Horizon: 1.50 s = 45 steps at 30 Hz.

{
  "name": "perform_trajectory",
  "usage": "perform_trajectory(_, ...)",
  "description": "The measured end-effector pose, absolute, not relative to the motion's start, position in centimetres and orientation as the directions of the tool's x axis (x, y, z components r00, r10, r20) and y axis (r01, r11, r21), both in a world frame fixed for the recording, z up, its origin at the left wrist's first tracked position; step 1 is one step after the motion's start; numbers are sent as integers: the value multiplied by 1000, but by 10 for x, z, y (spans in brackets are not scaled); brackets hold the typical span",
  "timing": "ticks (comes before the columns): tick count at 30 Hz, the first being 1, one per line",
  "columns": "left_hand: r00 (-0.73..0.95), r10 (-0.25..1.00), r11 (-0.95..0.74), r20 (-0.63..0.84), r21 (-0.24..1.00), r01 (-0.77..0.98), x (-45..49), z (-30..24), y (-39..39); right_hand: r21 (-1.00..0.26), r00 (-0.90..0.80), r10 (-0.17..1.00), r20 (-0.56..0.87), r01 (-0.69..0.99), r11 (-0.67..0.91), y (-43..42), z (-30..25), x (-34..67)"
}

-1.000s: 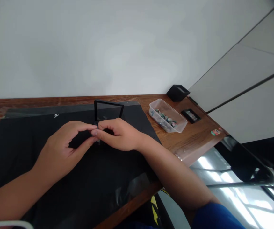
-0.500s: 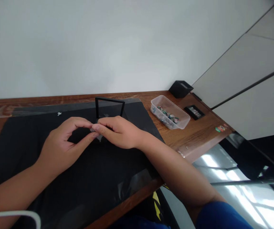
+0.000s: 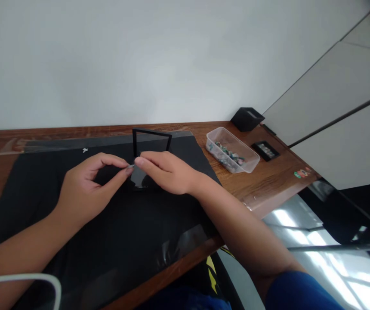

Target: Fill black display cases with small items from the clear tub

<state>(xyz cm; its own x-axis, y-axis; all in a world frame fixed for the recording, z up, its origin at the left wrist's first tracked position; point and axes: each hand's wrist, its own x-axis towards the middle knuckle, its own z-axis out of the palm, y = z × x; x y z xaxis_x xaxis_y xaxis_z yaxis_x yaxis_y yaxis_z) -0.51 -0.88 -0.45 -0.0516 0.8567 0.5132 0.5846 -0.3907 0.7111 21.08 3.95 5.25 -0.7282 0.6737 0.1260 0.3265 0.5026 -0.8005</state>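
Observation:
My left hand (image 3: 86, 187) and my right hand (image 3: 165, 172) meet at their fingertips over a black mat (image 3: 107, 241). Both pinch a small thin clear piece (image 3: 131, 165) between thumb and forefinger. Under the right hand lies a small black case base (image 3: 140, 183), and its square black-framed lid (image 3: 152, 141) with a clear pane stands upright just behind the fingers.
The mat lies on a wooden desk (image 3: 269, 189) against a white wall. To the right stand a clear plastic tub of small coloured pieces (image 3: 232, 150), a small black framed case (image 3: 265, 150) and a black box (image 3: 247, 118). The desk's edge drops off at right.
Both hands have shifted slightly up and to the right. The fingertips now hold the small clear piece a little higher, and more of the black base shows beneath.

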Motion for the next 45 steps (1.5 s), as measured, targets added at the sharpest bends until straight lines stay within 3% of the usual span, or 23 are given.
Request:
perform_trajectory(6, -88, 853, -353, 514, 694, 628, -5, -1, -7, -771, -672, 737, 73, 430, 469, 47, 63, 222)
perform_trajectory(11, -74, 861, -347, 504, 687, 639, -6, 1, -6, -637, -621, 784, 29, 593, 493, 55, 60, 229)
perform_trajectory(20, 4, 844, -414, 537, 645, 642, -4, 1, -8, -685, -682, 731, -6, 535, 494, 61, 54, 231)
perform_trajectory(29, 36, 745, -549, 666, 582, 600, -2, 6, -12, -681, -711, 691, -130, 571, 459, 64, 54, 231)
perform_trajectory(35, 100, 689, -617, 718, 508, 602, 0, 10, -15, -606, -694, 712, -107, 614, 506, 64, 52, 232)
perform_trajectory(45, 62, 705, -590, 707, 535, 605, -2, 8, -11, -499, -614, 783, -105, 713, 492, 59, 56, 231)
